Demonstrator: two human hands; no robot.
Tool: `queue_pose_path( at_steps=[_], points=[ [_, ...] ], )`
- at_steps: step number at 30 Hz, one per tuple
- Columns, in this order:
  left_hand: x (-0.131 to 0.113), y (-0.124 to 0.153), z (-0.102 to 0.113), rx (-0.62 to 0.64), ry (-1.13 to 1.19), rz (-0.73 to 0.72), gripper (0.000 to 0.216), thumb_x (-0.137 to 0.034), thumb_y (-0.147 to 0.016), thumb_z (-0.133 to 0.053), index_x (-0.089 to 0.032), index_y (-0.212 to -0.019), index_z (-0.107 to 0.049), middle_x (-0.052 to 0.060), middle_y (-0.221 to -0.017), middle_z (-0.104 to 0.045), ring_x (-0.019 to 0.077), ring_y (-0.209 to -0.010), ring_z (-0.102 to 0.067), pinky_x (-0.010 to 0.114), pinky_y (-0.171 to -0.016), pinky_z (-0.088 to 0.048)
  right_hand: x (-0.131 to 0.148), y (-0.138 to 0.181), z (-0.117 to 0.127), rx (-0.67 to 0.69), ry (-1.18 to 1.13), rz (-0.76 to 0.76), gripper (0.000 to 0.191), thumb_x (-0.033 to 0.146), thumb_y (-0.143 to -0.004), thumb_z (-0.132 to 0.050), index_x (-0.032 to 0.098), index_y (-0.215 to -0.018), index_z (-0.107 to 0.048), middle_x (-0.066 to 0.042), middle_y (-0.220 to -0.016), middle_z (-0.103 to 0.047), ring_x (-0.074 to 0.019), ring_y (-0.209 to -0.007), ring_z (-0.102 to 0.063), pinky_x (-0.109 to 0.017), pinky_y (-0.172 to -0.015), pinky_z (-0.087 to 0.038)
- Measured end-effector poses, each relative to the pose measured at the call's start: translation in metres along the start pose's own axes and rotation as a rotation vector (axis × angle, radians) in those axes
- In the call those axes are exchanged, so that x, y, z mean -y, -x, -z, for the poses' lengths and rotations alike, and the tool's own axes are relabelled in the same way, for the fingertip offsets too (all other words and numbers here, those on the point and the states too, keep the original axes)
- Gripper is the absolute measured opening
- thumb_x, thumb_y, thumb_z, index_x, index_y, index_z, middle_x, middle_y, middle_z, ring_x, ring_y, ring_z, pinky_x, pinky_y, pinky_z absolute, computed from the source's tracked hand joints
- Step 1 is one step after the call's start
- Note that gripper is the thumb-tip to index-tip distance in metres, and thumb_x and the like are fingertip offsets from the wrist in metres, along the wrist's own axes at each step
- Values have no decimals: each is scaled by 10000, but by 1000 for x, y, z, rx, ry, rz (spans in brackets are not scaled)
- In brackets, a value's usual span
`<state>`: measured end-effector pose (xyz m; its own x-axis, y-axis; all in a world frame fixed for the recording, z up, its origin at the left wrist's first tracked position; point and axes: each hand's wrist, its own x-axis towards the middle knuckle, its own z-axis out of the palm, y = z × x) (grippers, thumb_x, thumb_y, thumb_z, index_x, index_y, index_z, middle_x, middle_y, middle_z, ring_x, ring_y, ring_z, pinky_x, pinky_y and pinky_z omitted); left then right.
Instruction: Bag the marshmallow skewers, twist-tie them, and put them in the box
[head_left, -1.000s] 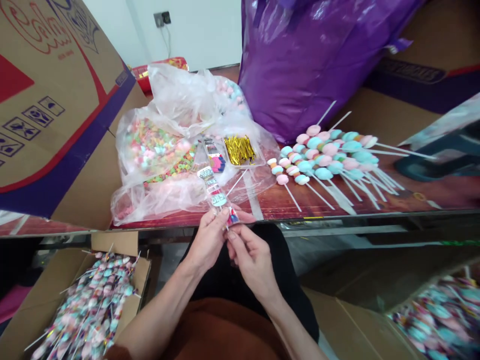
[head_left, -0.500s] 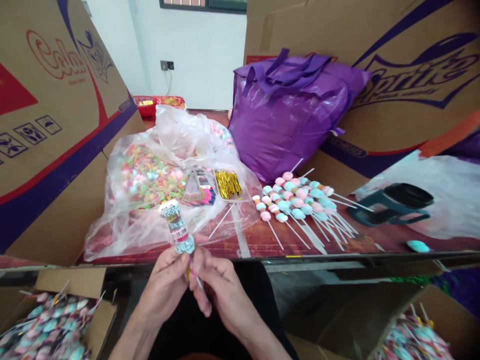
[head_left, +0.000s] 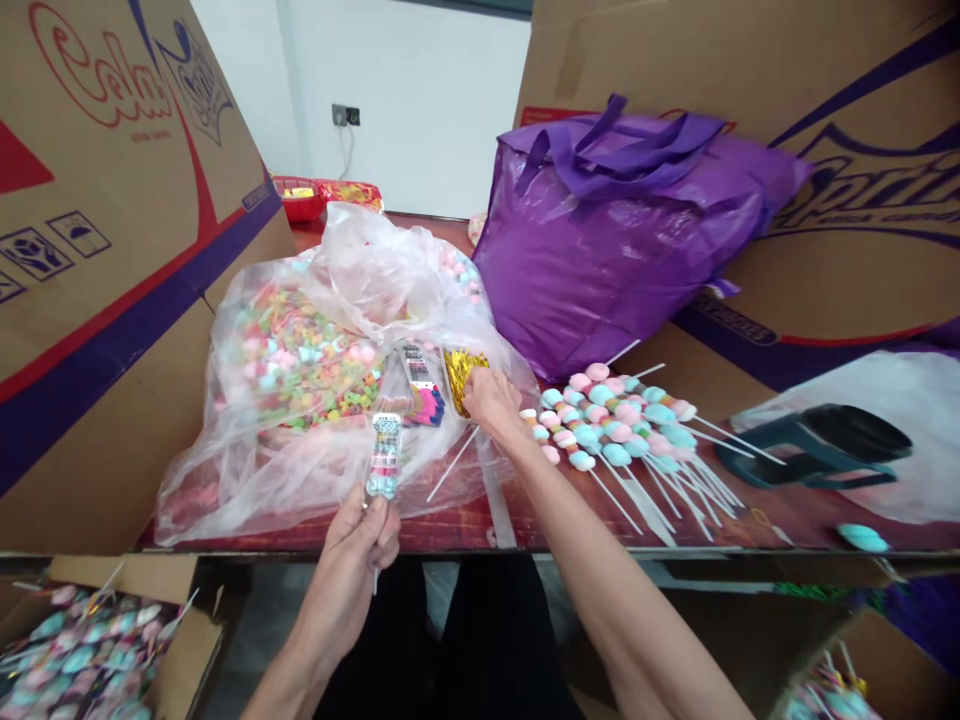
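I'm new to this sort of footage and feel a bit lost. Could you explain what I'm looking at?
There is no machine here, just a person's bare hands, seen by a camera worn on the head, looking forward and down. The left hand holds a wrapped sweet upright. The right hand is at the gold strips; its fingertips are hard to make out. On the table are loose sweets in clear plastic, a purple bag and, towards the right, sweets on sticks and a dark mug.
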<state>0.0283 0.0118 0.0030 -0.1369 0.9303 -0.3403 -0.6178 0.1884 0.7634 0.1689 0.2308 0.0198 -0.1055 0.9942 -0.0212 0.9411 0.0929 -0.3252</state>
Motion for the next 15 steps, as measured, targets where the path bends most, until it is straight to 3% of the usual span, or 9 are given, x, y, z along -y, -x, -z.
queue_pose_path(
  at_steps=[5, 11, 15],
  points=[
    [1, -7, 0, -14, 59, 4, 375, -431, -749, -811, -157, -769, -557, -45, -641, -427, 54, -548, -252, 216, -524, -228, -9, 1, -2, -31, -43, 11, 297, 188, -899, -439, 154, -1086, -667, -160, -965, -716, -322, -925, -668, -383, -798, -462],
    [-1, -9, -4, 72, 115, 98, 348, -408, -760, -802, -131, -823, -600, -5, -728, -482, 54, -580, -305, 215, -550, -279, -24, 4, 10, -165, -186, 99, 219, 151, -849, -428, 192, -867, -642, -79, -789, -685, -256, -806, -620, -335, -769, -436],
    [-1, -11, -5, 108, 156, 81, 330, -364, -764, -800, -141, -816, -562, -36, -669, -435, 46, -550, -268, 203, -519, -237, -23, 42, 16, -264, -440, 167, 142, 218, -876, -437, 202, -831, -571, -38, -785, -629, -203, -758, -580, -297, -716, -441]
  ],
)
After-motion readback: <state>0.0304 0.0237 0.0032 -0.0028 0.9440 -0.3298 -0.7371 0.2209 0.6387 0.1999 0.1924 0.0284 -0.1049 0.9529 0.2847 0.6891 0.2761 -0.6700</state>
